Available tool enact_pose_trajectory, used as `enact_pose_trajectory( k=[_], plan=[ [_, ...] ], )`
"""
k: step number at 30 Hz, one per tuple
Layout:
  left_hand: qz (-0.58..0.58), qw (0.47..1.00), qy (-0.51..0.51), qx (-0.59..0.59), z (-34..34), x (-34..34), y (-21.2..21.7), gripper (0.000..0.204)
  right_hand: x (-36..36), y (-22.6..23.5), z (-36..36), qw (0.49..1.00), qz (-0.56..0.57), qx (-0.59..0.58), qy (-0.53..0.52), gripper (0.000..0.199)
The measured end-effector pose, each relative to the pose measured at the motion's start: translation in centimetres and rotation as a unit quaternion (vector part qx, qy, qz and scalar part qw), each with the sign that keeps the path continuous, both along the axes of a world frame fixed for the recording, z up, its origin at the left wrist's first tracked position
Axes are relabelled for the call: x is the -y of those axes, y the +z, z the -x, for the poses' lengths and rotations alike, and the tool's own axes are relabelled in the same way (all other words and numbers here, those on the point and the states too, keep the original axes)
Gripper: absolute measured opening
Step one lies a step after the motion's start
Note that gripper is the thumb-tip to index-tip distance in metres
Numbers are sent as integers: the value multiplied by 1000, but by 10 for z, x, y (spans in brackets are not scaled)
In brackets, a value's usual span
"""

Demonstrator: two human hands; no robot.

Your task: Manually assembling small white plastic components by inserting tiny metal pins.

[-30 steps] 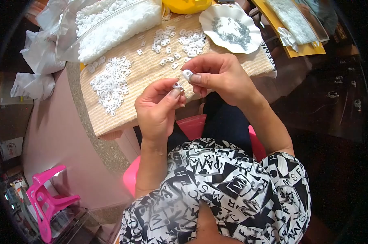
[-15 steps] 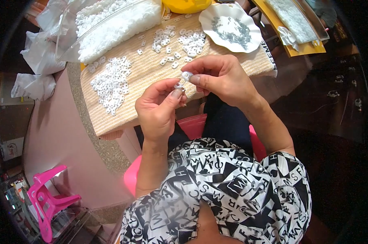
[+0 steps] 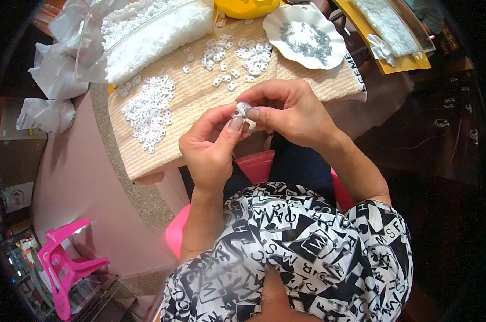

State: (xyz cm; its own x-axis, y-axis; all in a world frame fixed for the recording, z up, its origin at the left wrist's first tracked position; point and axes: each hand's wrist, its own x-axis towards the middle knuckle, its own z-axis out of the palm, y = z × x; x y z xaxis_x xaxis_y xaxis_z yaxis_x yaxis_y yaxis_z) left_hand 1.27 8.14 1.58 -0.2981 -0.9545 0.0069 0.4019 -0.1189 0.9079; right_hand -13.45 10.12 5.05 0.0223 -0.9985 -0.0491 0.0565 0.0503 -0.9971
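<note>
Over the near edge of the cloth-covered table, both my hands meet at small white plastic pieces (image 3: pixel 243 108). My left hand (image 3: pixel 211 137) pinches one between thumb and forefinger, its other fingers curled. The right hand (image 3: pixel 291 110) pinches another against it, thumb and forefinger closed. Where the pieces touch, fingertips cover much of them. Beyond my hands lie loose white pieces (image 3: pixel 254 56) with holes, and a larger pile of them (image 3: pixel 148 114) spreads to the left. A white wavy-rimmed plate (image 3: pixel 280 22) at the back right holds many small grey metallic parts.
A clear bag (image 3: pixel 151 48) full of white pieces lies at the back left, beside a yellow container (image 3: pixel 245 6). White plastic bags (image 3: pixel 55 75) hang at far left. Another bag of white pieces (image 3: pixel 385 27) rests on yellow at the right. A pink stool (image 3: pixel 66 263) stands lower left.
My right hand has moved slightly down and left, bringing its white piece against the one in my left hand. The left hand stays almost in place.
</note>
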Motion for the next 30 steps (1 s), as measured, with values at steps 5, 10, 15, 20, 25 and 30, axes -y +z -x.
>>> enact_pose_trajectory(
  k=[5,10,15,20,25,30],
  plan=[
    [52,998,-23,-21,-3,3,-7,21,1,-1,6,999,13,46,24,17],
    [50,995,-60,-62,-3,4,-8,25,-1,2,9,996,-6,71,50,14],
    [124,985,-66,-97,-4,8,-15,26,-3,3,7,992,-25,105,65,10],
    [272,960,-36,-50,-5,10,-20,25,-8,1,4,989,-26,123,71,10],
    [306,950,-24,-55,-2,8,-19,24,-12,8,3,994,-24,85,65,10],
    [342,937,-22,-66,-1,9,-16,24,-15,12,2,995,-22,74,64,9]
  ],
)
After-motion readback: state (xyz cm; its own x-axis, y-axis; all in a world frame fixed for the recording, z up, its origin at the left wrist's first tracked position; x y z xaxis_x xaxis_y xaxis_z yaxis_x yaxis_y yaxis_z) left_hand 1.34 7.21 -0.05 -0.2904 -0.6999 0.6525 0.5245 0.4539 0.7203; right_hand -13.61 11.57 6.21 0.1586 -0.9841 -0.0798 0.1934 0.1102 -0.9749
